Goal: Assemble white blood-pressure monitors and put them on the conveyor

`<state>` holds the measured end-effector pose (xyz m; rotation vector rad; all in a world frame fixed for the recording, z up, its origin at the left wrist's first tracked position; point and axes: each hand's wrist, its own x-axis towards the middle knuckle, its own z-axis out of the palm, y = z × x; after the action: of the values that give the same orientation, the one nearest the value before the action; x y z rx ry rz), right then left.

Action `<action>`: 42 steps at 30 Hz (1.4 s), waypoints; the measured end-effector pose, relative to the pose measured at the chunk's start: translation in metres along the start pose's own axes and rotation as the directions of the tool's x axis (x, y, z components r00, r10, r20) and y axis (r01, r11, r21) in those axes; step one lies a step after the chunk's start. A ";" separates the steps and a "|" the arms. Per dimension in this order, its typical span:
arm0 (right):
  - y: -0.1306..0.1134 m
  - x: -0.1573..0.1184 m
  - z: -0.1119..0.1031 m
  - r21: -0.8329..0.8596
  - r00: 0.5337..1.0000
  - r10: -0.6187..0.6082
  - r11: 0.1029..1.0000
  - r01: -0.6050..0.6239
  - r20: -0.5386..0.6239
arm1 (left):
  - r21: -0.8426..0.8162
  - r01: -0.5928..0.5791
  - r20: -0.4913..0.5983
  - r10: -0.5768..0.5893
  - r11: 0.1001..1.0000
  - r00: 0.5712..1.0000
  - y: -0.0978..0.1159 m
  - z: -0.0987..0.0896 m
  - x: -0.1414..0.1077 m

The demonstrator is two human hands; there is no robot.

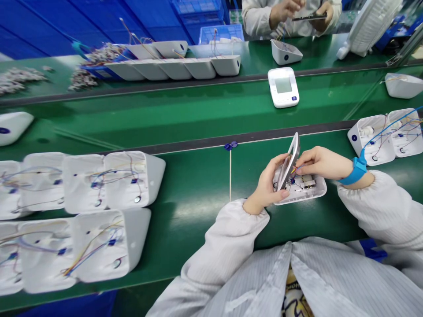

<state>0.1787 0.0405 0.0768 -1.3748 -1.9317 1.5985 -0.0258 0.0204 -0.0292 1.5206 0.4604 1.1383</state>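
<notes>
The left hand [268,185] has its grip closed on a white panel [292,157], which stands tilted on edge over an open white case [313,192]. The case lies on the green desk [198,185], directly in front of the person. The right hand [319,162] pinches thin wires [295,169] just above the case interior, where a circuit board [306,181] is visible. A blue strap [355,171] sits on the right wrist.

To the left, two rows of open shells [109,211] lie on the desk, each with coloured wires inside. Two more shells [386,136] lie to the right. A finished white unit [283,86] rests on the belt [148,114] beyond. Across it, a co-worker's hands [297,11] hold a flat part.
</notes>
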 end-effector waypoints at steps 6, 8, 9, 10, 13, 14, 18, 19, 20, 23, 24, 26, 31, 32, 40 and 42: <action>-0.005 0.000 -0.004 -0.255 0.990 -0.119 0.962 0.095 -0.080 | 0.008 -0.004 -0.008 0.004 1.000 1.000 -0.001 0.001 0.001; -0.006 0.001 -0.005 -0.245 0.994 -0.105 0.965 0.092 -0.043 | 0.014 -0.013 -0.011 0.013 1.000 1.000 -0.001 0.001 0.001; -0.006 0.002 -0.005 -0.200 0.996 -0.084 0.977 0.080 -0.012 | 0.015 -0.017 -0.011 0.018 1.000 1.000 -0.001 0.001 0.001; -0.005 0.003 -0.006 -0.142 0.998 -0.062 0.988 0.064 0.014 | 0.014 -0.020 -0.011 0.020 1.000 1.000 -0.002 0.001 0.001; -0.003 0.005 -0.008 -0.009 0.998 -0.013 1.000 0.014 0.068 | 0.004 -0.007 -0.010 0.007 1.000 1.000 -0.002 0.001 0.001; -0.003 0.006 -0.009 -0.002 0.996 -0.002 1.000 0.002 0.093 | 0.002 -0.002 -0.009 0.002 1.000 1.000 -0.002 0.001 0.001; -0.007 0.005 -0.010 -0.067 0.983 0.048 0.997 -0.036 0.179 | 0.001 -0.017 0.010 0.017 1.000 1.000 -0.002 0.001 0.001; -0.008 0.004 -0.010 -0.081 0.982 0.051 0.996 -0.037 0.182 | 0.000 -0.021 0.015 0.021 1.000 1.000 -0.002 0.001 0.001; -0.009 0.004 -0.010 -0.095 0.983 0.046 0.995 -0.029 0.175 | -0.002 -0.024 0.018 0.024 1.000 1.000 -0.002 0.001 0.001; -0.009 0.002 -0.011 -0.159 0.992 -0.010 0.987 0.030 0.126 | 0.000 -0.028 0.022 0.028 1.000 0.999 -0.003 0.001 0.001; -0.008 0.003 -0.012 -0.177 0.994 -0.029 0.983 0.047 0.106 | 0.001 -0.030 0.024 0.030 1.000 0.999 -0.003 0.001 0.002; -0.006 0.003 -0.014 -0.187 0.996 -0.047 0.980 0.062 0.081 | 0.001 -0.030 0.026 0.030 1.000 0.999 -0.003 0.001 0.002; -0.005 0.004 -0.018 -0.172 0.995 -0.030 0.984 0.047 0.100 | -0.019 -0.015 0.024 0.016 1.000 1.000 -0.001 0.000 0.002; -0.006 0.003 -0.018 -0.175 0.995 -0.022 0.984 0.039 0.096 | -0.022 -0.016 0.023 0.017 1.000 1.000 -0.001 0.000 0.002; -0.009 -0.006 0.012 -0.610 0.920 -0.217 0.792 -0.030 -0.328 | -0.014 -0.016 0.016 0.016 1.000 1.000 -0.001 0.001 0.002; -0.008 -0.007 0.020 -0.588 0.899 -0.225 0.808 -0.042 -0.375 | -0.016 -0.016 0.013 0.016 1.000 1.000 0.000 0.001 0.002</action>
<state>0.1640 0.0229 0.0796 -1.6344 -2.2334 0.5616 -0.0240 0.0218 -0.0284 1.5190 0.4299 1.1414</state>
